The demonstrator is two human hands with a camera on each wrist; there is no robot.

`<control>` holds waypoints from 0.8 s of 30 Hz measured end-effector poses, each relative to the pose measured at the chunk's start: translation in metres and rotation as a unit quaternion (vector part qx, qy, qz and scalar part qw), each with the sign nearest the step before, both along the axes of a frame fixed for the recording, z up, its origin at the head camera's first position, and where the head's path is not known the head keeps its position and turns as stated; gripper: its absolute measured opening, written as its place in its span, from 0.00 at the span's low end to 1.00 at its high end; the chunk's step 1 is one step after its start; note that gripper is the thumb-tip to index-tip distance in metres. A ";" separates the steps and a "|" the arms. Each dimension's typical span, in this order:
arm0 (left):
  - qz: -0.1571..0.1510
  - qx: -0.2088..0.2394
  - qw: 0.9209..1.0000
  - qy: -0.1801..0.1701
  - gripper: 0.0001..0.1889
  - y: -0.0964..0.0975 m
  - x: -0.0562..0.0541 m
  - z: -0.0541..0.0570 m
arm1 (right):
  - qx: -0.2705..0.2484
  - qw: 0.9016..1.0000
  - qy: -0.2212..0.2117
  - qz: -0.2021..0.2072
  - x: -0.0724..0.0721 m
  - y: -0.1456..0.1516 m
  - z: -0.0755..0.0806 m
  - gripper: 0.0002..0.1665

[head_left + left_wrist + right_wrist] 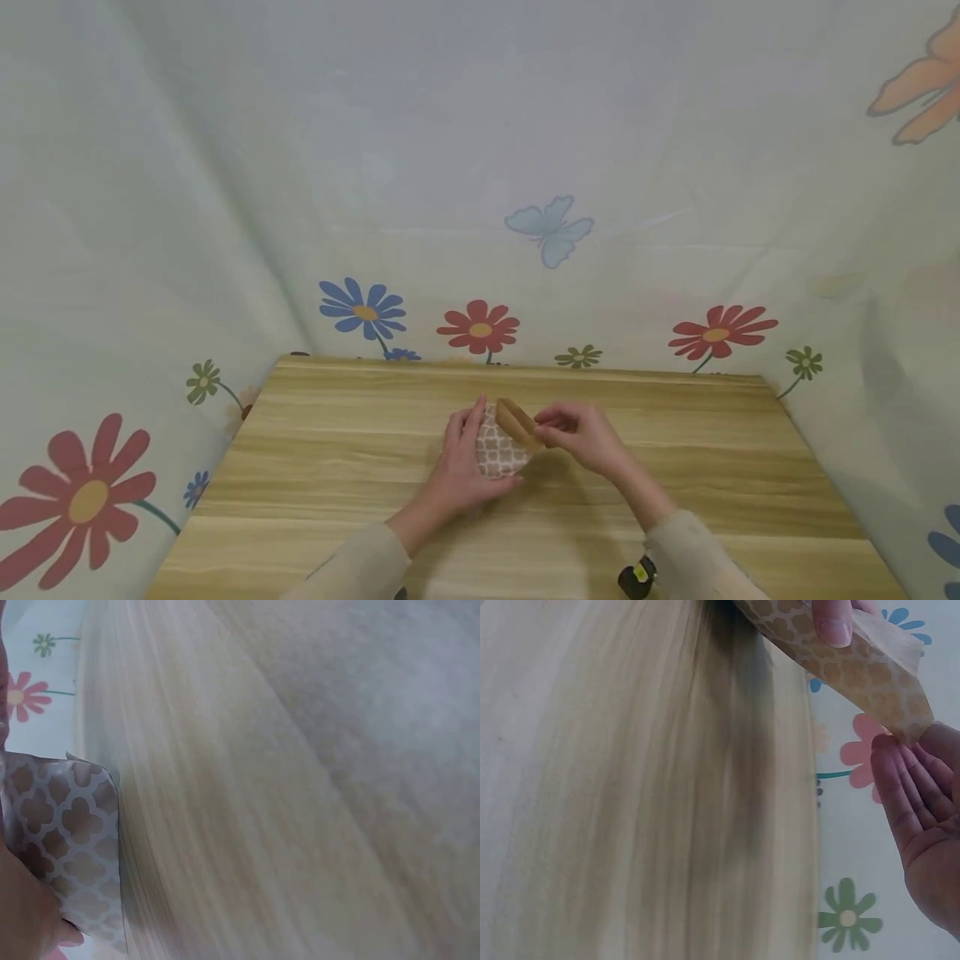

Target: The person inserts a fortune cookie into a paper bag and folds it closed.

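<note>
A folded piece of tan patterned paper (501, 450) with a white lattice print stands between both hands over the table, its plain brown inner side showing along the top right. My left hand (463, 468) holds its left side, fingers along the far edge and thumb across the lower front. In the left wrist view, that printed paper (71, 825) reaches out past the thumb. My right hand (585, 433) pinches the right corner of the brown flap (517, 422). The right wrist view shows the flap's tip (911, 724) between the right thumb and fingertips.
The wood-grain table (337, 433) spreads beneath both hands. Pale fabric (450, 150) printed with flowers and butterflies hangs behind it and at both sides. A small black object with a yellow patch (636, 578) is beside the right sleeve at the near edge.
</note>
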State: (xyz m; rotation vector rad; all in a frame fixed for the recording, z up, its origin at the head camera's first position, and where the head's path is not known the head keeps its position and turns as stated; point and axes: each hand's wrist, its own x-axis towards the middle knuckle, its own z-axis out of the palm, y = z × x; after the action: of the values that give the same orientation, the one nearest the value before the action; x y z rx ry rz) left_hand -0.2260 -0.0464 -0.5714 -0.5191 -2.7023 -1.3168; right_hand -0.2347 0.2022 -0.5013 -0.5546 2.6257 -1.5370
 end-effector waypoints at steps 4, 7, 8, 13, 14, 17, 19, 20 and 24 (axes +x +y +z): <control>0.001 -0.007 1.000 -0.007 0.71 0.001 0.001 0.001 | -0.036 0.999 -0.027 0.007 -0.002 -0.002 -0.008 0.12; 0.001 -0.016 1.000 -0.012 0.72 0.002 0.001 0.003 | -0.049 0.998 -0.037 0.007 -0.004 -0.004 -0.011 0.11; 0.000 -0.018 1.000 -0.013 0.73 0.001 0.001 0.004 | -0.050 0.998 -0.038 0.007 -0.004 -0.004 -0.012 0.11; -0.012 -0.018 0.999 -0.031 0.73 -0.006 -0.001 0.013 | -0.033 0.999 -0.039 0.001 -0.007 -0.004 -0.013 0.10; -0.016 -0.018 0.999 -0.031 0.71 -0.009 -0.002 0.016 | -0.028 0.999 -0.038 0.001 -0.007 -0.003 -0.013 0.09; -0.034 -0.020 0.999 -0.021 0.64 -0.019 -0.011 0.023 | -0.019 0.999 -0.041 0.006 -0.009 0.000 -0.012 0.10; -0.049 -0.016 0.998 -0.019 0.58 -0.025 -0.018 0.029 | -0.018 0.999 -0.041 0.010 -0.011 0.002 -0.011 0.11; -0.054 -0.013 0.998 -0.024 0.55 -0.027 -0.021 0.033 | -0.019 0.999 -0.041 0.014 -0.011 0.002 -0.011 0.11; -0.078 0.012 0.996 -0.049 0.44 -0.031 -0.037 0.043 | -0.021 0.999 -0.037 0.021 -0.013 0.004 -0.009 0.11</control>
State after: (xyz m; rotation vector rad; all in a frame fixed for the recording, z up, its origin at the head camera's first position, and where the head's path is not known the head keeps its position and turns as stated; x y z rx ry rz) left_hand -0.2631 -0.0776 -0.5289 -0.6928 -2.7703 -1.4454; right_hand -0.2473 0.2063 -0.5101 -0.5421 2.5156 -1.5727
